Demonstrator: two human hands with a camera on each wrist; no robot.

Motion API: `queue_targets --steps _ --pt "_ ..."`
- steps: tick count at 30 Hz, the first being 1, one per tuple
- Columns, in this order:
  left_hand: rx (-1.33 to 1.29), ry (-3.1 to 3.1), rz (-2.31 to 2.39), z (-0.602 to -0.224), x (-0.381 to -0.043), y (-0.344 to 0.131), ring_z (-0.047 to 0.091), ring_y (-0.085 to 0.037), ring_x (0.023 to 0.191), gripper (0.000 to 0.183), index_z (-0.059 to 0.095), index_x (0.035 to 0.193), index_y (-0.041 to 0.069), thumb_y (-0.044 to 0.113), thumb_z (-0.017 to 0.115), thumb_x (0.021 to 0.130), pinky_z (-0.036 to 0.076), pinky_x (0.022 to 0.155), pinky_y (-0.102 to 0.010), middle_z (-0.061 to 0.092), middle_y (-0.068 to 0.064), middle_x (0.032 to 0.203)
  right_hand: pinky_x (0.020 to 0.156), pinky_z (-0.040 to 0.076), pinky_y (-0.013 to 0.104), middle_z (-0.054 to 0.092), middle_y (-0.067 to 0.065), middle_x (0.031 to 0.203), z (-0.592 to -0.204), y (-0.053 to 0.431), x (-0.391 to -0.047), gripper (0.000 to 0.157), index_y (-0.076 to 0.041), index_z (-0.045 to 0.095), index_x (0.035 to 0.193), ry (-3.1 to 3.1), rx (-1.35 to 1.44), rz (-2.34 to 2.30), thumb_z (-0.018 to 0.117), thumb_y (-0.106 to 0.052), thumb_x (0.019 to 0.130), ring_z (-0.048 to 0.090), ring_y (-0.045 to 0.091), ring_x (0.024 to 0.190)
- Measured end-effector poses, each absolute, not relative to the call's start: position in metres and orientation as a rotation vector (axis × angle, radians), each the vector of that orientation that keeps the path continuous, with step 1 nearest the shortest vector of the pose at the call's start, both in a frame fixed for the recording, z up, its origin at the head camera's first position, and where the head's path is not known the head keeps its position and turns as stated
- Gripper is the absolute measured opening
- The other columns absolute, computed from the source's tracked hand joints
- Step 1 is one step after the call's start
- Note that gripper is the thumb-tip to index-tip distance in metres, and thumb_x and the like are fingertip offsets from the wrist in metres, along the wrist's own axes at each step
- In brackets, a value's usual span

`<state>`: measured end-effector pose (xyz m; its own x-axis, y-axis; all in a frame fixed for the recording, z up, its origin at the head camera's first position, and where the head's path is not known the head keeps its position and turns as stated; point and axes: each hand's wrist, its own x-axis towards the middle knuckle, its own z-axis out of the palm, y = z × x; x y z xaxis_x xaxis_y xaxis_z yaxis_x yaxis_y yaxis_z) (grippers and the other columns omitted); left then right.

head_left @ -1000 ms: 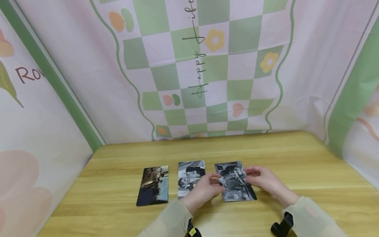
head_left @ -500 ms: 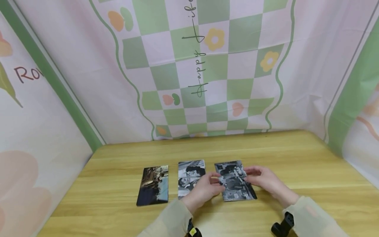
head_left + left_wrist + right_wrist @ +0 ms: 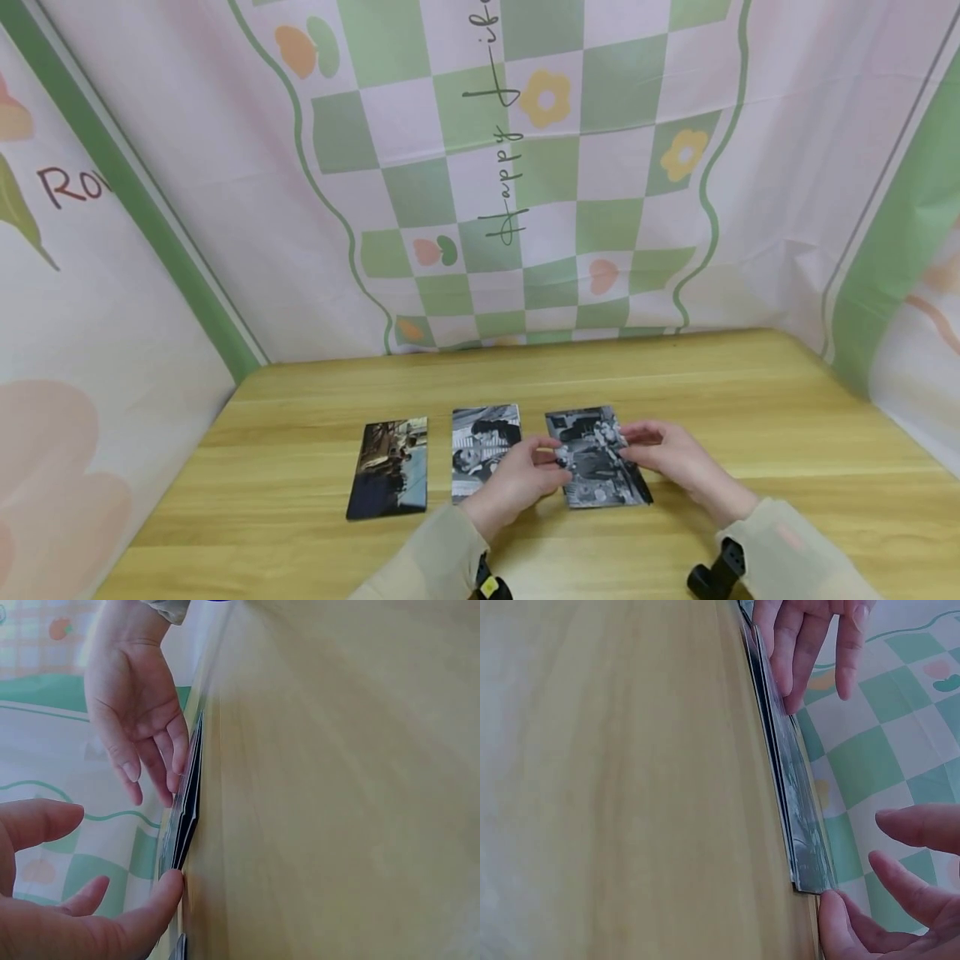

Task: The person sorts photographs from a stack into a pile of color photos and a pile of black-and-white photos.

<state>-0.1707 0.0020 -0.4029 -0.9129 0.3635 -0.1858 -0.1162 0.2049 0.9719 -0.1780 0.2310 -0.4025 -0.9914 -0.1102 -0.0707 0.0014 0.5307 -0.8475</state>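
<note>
On the wooden table (image 3: 285, 533), a small stack of black-and-white photo cards (image 3: 596, 471) lies slightly askew between both hands. Its layered edges (image 3: 191, 799) spread a little apart in the left wrist view. My left hand (image 3: 517, 479) touches the stack's left edge with relaxed fingertips, its forearm crossing in front of a second black-and-white photo (image 3: 476, 442). At the opposite edge, my right hand (image 3: 671, 454) has its fingertips right at the side of the stack, thumb and fingers spread apart. A darker colour photo (image 3: 390, 471) lies at the far left of the row.
A cloth backdrop (image 3: 540, 175) with green checks hangs behind the table's back edge, and printed cloth side walls (image 3: 112, 275) stand left and right. A black wrist camera (image 3: 716, 571) sits at the right sleeve.
</note>
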Motion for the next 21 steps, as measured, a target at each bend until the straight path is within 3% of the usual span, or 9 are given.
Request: queue_targets --steps 5,21 --pt "0.22 2.092 1.753 -0.4033 -0.1719 0.0019 0.058 -0.025 0.11 0.045 0.052 0.127 0.002 0.005 0.067 0.084 0.055 0.085 -0.037 0.056 -0.016 0.126 0.081 0.055 0.037 0.059 0.028 0.115 -0.4027 0.2313 -0.1788 0.042 0.013 0.052 0.121 2.644 -0.078 -1.462 0.065 -0.009 0.087 0.06 0.031 0.101" --pt "0.203 2.074 1.828 -0.406 -0.1708 0.0021 0.062 -0.02 0.099 0.04 0.054 0.122 -0.002 0.004 0.065 0.084 0.055 0.086 -0.037 0.058 -0.016 0.119 0.077 0.051 0.023 0.061 0.026 0.113 -0.4065 0.2359 -0.1794 0.04 0.013 0.053 0.119 2.656 -0.062 -1.507 0.063 -0.01 0.088 0.061 0.025 0.099"
